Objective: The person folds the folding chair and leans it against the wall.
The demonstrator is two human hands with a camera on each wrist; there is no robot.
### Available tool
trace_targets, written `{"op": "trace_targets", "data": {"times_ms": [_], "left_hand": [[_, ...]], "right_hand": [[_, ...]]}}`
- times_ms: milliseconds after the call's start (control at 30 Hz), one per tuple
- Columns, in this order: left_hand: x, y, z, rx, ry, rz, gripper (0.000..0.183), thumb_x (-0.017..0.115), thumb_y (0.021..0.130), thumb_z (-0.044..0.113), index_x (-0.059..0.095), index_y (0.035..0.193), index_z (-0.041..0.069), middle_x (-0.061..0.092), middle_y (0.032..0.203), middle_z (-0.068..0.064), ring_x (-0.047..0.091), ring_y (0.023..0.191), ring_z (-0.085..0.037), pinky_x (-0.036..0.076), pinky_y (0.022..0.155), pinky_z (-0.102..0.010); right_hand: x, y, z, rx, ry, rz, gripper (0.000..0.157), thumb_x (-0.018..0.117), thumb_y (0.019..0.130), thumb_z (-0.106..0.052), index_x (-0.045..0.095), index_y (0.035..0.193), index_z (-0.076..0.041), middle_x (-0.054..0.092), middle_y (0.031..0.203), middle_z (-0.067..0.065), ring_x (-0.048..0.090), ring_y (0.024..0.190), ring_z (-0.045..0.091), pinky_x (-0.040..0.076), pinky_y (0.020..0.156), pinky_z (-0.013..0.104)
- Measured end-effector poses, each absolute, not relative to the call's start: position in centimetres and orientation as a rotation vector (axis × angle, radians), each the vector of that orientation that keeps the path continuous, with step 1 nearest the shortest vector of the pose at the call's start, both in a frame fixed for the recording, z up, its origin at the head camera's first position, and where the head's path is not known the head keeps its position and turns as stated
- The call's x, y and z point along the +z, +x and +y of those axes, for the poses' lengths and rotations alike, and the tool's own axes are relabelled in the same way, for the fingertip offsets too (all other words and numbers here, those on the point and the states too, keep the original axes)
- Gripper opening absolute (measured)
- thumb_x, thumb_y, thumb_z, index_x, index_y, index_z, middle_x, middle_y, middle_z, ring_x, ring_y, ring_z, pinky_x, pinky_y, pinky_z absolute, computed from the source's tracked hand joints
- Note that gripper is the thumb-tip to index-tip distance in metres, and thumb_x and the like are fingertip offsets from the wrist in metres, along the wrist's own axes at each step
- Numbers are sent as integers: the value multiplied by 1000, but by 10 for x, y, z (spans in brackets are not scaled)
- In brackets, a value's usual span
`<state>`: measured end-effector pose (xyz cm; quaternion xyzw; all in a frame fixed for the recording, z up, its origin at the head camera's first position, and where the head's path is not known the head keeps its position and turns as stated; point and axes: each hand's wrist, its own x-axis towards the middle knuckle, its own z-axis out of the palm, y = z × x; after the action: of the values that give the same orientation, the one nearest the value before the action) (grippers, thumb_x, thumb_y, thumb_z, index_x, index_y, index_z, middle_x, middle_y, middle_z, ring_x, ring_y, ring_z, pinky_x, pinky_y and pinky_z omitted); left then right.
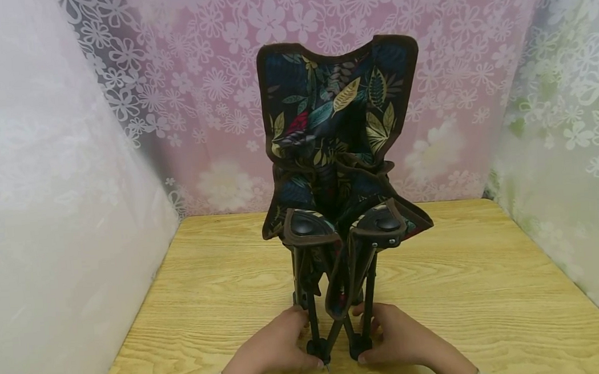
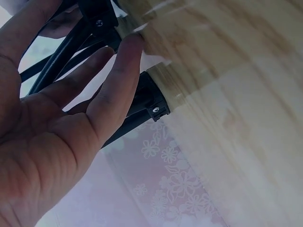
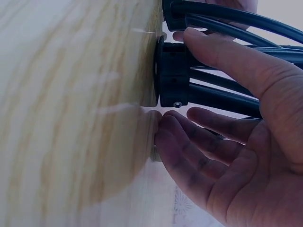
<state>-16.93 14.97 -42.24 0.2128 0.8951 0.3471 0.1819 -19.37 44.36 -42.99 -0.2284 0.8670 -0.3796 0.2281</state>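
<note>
A small folding chair (image 1: 343, 101), dark cloth with a leaf print and brown edging, stands half folded on the table, its black legs drawn close together. My left hand (image 1: 275, 344) reaches round the left legs, thumb against the front left foot (image 1: 317, 348) and fingers behind. On the other side, my right hand (image 1: 404, 339) brackets the front right foot (image 1: 359, 346) between thumb and fingers. In the right wrist view the thumb lies along the black plastic foot (image 3: 173, 75), with the other fingers bent below it. The left wrist view shows fingers among the legs beside another foot (image 2: 154, 101).
The wood-grain table (image 1: 217, 278) spreads out around the chair. A pink flowered curtain (image 1: 212, 101) hangs behind it. White, patterned sheets stand at the left (image 1: 64, 213) and right (image 1: 569, 136) edges.
</note>
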Motion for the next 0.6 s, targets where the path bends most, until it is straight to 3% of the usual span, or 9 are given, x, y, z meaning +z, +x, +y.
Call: {"op": "trace_targets", "data": {"times_ms": [333,600], "left_hand": [[-422,-169,149,1051,596,2482,52,99,73,27,70,109,5,64,105,-2,59,90,-10,53,78,-24],[-425,-172,150,1126,583,2423,43,99,72,20,70,101,7,66,101,-3,62,84,-7,55,74,-22]], "right_hand": [[-428,-193,443,-1036,-608,2379,73,97,76,-30,64,135,-5,70,108,5,64,88,20,52,69,28],[-429,-194,443,-1042,-633,2373,69,97,75,-28,65,133,-6,69,121,10,64,92,19,53,71,28]]}}
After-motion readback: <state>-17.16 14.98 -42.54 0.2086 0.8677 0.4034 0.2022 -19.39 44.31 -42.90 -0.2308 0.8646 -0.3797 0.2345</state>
